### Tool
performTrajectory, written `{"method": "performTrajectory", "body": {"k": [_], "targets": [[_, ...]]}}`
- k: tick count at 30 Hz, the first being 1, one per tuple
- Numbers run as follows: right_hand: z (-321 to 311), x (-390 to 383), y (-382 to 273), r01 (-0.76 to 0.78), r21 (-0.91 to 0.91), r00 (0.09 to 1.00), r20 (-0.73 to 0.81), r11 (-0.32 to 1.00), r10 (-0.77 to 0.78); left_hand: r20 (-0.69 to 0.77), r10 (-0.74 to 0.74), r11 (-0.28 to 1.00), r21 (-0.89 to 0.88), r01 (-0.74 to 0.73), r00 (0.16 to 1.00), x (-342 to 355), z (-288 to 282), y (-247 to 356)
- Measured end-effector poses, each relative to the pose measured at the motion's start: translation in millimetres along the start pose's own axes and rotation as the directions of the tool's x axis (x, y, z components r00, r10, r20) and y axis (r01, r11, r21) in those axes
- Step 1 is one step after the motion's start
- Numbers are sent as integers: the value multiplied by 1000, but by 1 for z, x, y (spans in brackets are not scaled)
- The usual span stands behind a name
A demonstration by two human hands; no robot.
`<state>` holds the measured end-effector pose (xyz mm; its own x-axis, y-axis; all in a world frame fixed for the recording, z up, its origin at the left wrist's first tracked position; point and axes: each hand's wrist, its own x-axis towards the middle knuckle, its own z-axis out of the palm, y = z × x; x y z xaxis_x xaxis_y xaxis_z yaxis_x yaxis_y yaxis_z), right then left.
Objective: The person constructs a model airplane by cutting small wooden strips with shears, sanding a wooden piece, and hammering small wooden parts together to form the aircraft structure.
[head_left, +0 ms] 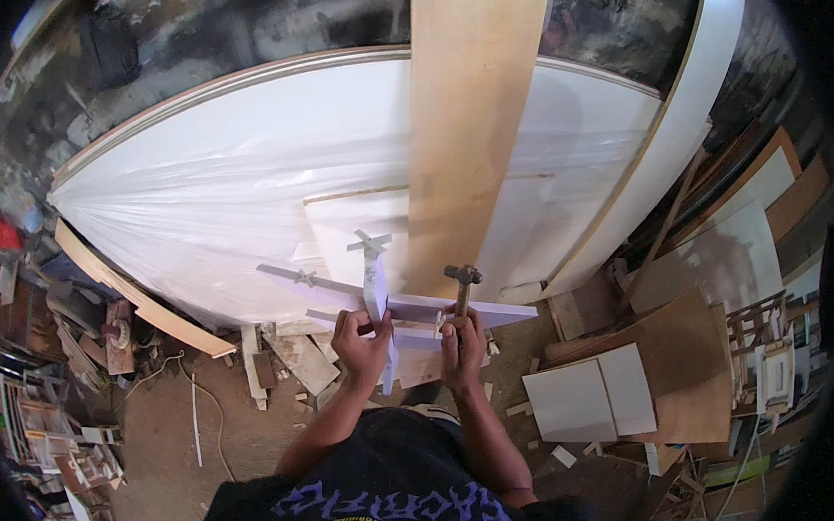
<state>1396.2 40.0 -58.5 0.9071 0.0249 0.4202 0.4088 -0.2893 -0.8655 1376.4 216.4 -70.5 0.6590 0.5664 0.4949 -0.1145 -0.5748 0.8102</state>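
My right hand (463,347) is closed round the handle of a hammer (464,277), its metal head pointing up and away from me. By that thumb is a small pale piece (439,321), too small to make out. My left hand (362,345) grips a narrow pale lavender strip (375,282) that crosses a longer lavender board (502,313) of the same colour. Grey-green tape (370,242) forms a cross at the strip's far end, and another taped cross (305,278) sits on the long board's left part. The hands partly hide where the pieces meet.
Ahead, a tall wooden plank (468,120) leans before a large white curved panel (202,181) under clear plastic sheeting. White panels (571,396) and brown plywood (687,373) lie to the right. Wood offcuts (301,357) litter the floor; a cable (212,406) runs at left.
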Motion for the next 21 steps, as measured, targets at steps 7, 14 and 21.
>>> {"method": "performTrajectory", "body": {"k": [7,14,21], "targets": [[-27,9,-6,77,-28,997,4,997,-77,24,30,1000,-6,-30,999,-18,15,1],[-50,-46,-22,-95,-159,979,-192,983,64,242,143,979,-178,-101,960,-25,35,1],[-103,-147,-52,-384,-229,826,-518,894,222,631,261,907,-419,38,731,-109,71,44]]}}
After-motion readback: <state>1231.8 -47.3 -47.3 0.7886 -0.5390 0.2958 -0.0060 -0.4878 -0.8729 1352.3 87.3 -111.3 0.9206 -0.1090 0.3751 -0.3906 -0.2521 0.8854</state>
